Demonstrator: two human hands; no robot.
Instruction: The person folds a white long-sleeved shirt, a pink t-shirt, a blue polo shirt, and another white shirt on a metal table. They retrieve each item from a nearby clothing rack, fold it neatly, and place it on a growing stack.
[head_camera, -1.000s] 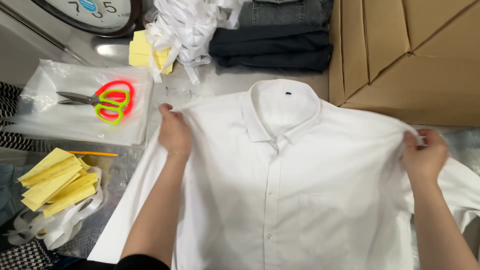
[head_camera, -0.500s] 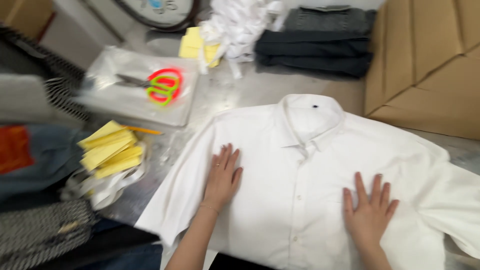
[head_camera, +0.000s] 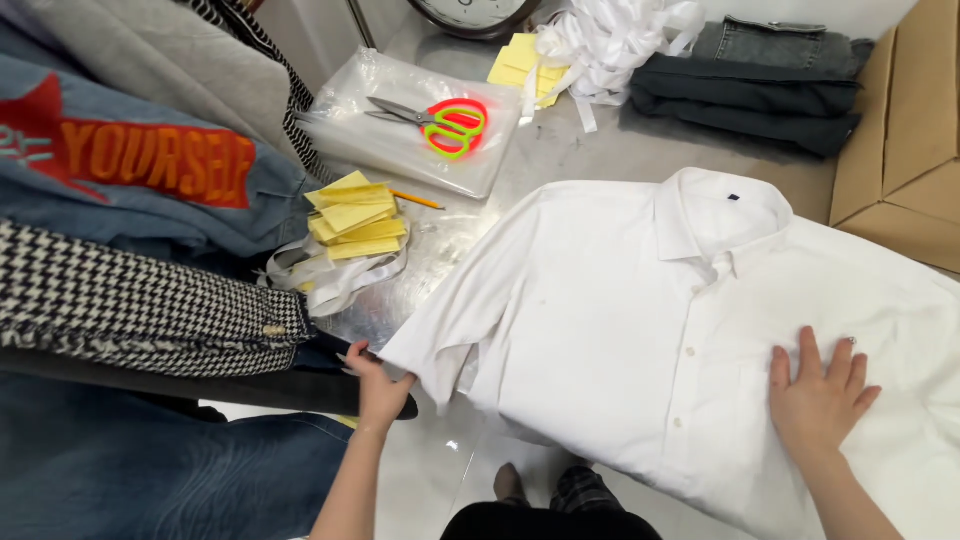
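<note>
Shirt (head_camera: 640, 330), white, buttoned, lies face up on the metal counter (head_camera: 560, 160), collar toward the far edge, hem hanging over the near edge. I see my left hand (head_camera: 378, 385) at the end of the shirt's left-side sleeve, fingers closed on the cuff edge, pinching the fabric where it drapes off the counter. My right hand (head_camera: 820, 395) rests flat on the shirt front, fingers spread wide, palm down, holding nothing, just right of the button placket.

Beyond the sleeve, a stack of yellow paper slips (head_camera: 355, 222) sits on loose white strips (head_camera: 330, 280), with a pencil (head_camera: 415, 199) just beside it. Farther back, scissors with red and green handles (head_camera: 440, 122) lie on a clear plastic bag (head_camera: 400, 120). A tangle of white bands (head_camera: 610, 40) sits at the far edge, next to folded dark garments (head_camera: 750, 95). A cardboard box (head_camera: 900, 140) stands at the right, near the shirt's shoulder. At the left, hanging clothes crowd the frame: a denim jacket (head_camera: 150, 170) with red lettering and a houndstooth garment (head_camera: 130, 310), the latter near my left hand.
</note>
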